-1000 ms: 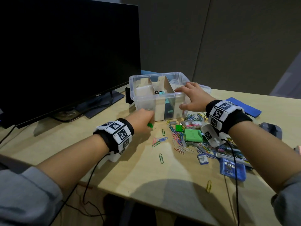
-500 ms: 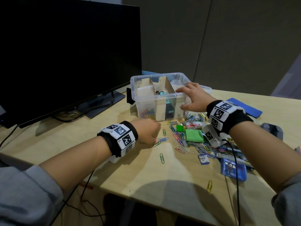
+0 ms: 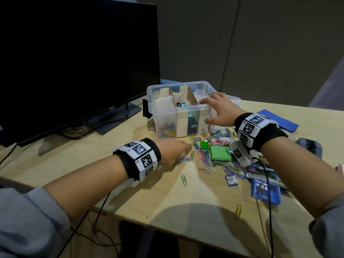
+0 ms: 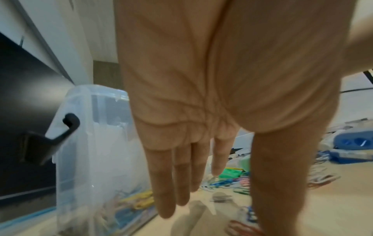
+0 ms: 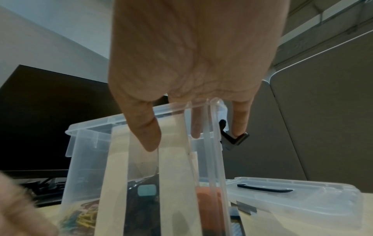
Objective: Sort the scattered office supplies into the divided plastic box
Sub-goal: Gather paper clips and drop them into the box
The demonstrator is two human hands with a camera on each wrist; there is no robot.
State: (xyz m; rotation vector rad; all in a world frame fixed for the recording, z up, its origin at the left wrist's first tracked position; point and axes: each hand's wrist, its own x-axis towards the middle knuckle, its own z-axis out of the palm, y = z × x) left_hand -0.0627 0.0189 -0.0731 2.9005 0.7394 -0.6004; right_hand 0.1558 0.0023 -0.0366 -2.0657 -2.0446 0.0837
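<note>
The clear plastic box (image 3: 186, 84) with cardboard dividers stands at the back of the desk. Coloured paper clips (image 3: 167, 128) lie in its left compartment, and a dark and teal item (image 3: 191, 123) sits in the middle one. My right hand (image 3: 204, 110) rests on the box's near right corner, fingers spread over the rim (image 5: 141, 111) and thumb against the front wall. My left hand (image 3: 183, 153) is low over the desk with straight fingers (image 4: 181, 180) and holds nothing. Its tips are beside a blue paper clip (image 3: 186, 159) at the edge of the scattered clip pile (image 3: 202, 155).
A green sticky pad (image 3: 220, 153), a small green square (image 3: 204, 145), white packets (image 3: 219, 140) and blue cases (image 3: 265, 190) lie right of the pile. Single clips (image 3: 184, 179) lie nearer me. A monitor (image 3: 74, 62) fills the left. The box lid (image 5: 292, 198) lies behind the box.
My left hand dropped from the box's front wall, where it showed something green, down and right to the clips on the desk. The right hand stayed on the box.
</note>
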